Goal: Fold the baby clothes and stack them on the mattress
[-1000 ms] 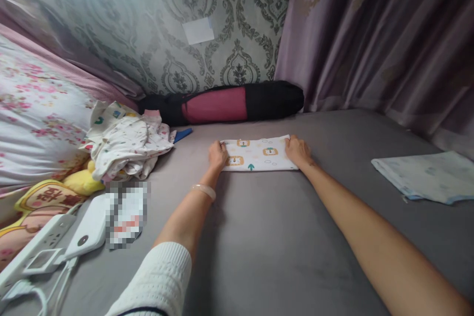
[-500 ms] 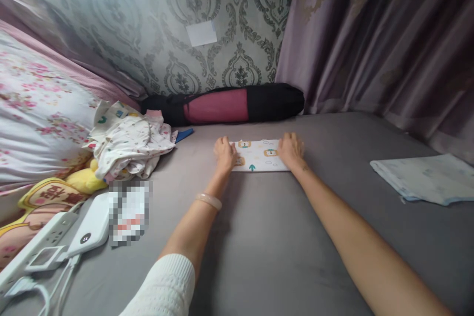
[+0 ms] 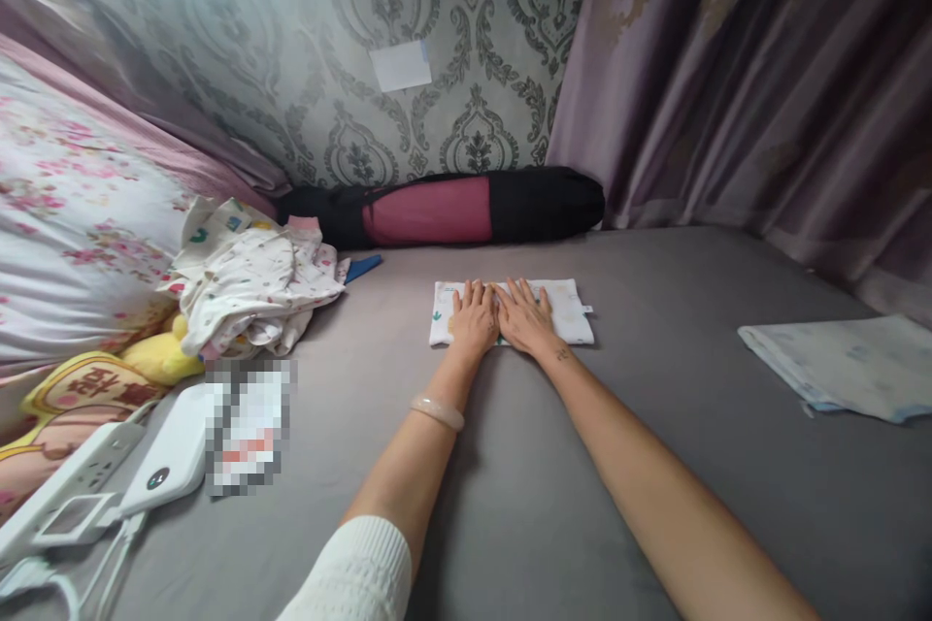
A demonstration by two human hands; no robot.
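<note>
Grey bedsheet (image 3: 553, 485), folded print cloth (image 3: 568, 310) lying flat on it. Left hand (image 3: 475, 318) and right hand (image 3: 525, 318) sit side by side on top, palms down, not gripping anything. Rumpled clothes pile (image 3: 254, 286) off left, pale folded fabric (image 3: 845, 364) right, black-and-pink bag (image 3: 437, 211) way back.

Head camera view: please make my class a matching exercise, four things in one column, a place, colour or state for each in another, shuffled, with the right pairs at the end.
Column one
1. Central white cloth
2. Long bag
3. Heap of fabric
4. Bracelet

Column two
A. Beside the floral fabric on the left
B. Ringing the left arm
C. Black with a pinkish-red section
D. Lying under the left hand and right hand

Right pairs: 1-D, 2-C, 3-A, 4-B
</note>
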